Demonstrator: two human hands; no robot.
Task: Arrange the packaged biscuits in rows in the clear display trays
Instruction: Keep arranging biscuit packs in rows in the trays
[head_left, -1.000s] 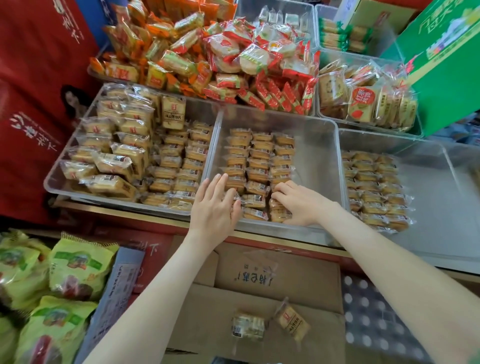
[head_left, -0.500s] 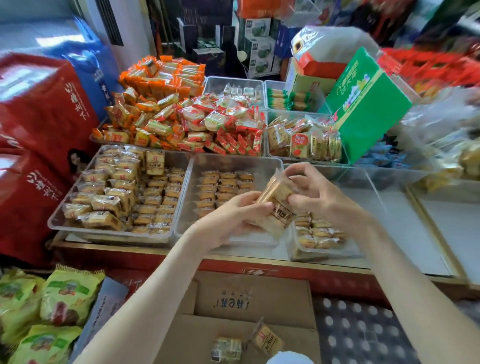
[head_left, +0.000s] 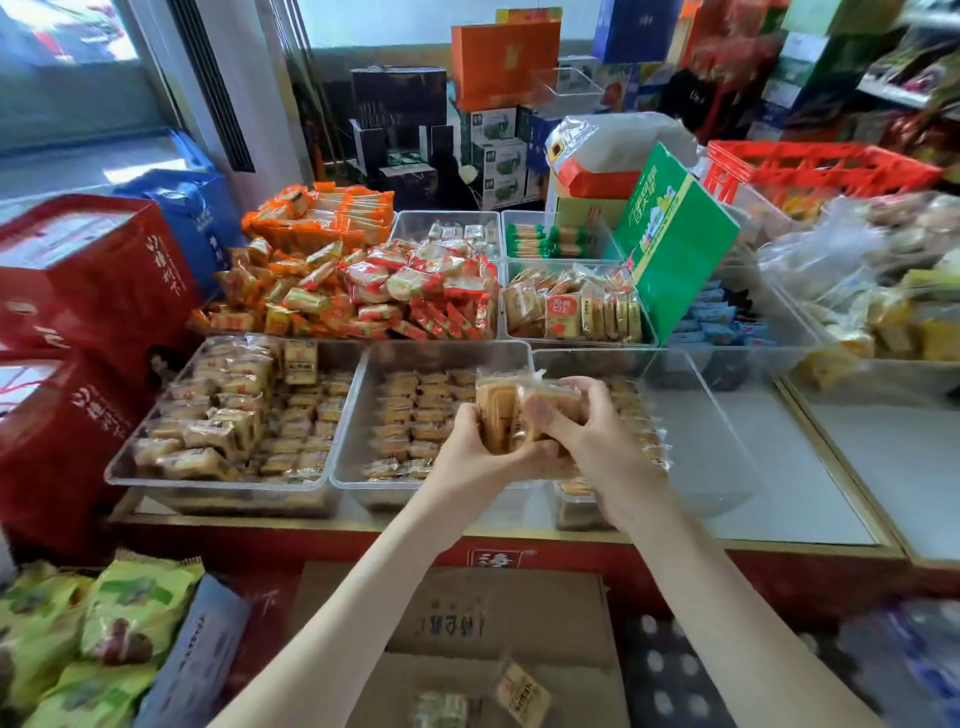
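Observation:
Both hands hold a small bundle of clear-wrapped tan biscuit packets (head_left: 501, 410) above the counter. My left hand (head_left: 470, 449) grips the bundle from below and the left. My right hand (head_left: 582, 431) curls round it from the right. Under them stand three clear display trays. The left tray (head_left: 124, 470) is nearly full of biscuit packets. The middle tray (head_left: 353, 415) holds rows of packets (head_left: 410, 415) in its centre. The right tray (head_left: 691, 415) has rows at its left side, partly hidden by my right hand.
Behind the trays lie heaps of orange and red snack packets (head_left: 363, 280), more clear bins (head_left: 571, 306) and a tilted green box (head_left: 670, 244). Red cartons (head_left: 78, 312) stand at the left. A cardboard box (head_left: 493, 623) with loose packets (head_left: 522, 693) sits below the counter.
My hands left the middle tray's rows and lifted a bundle of packets, both now gripping it above the trays. The camera has tilted up, showing more of the shop.

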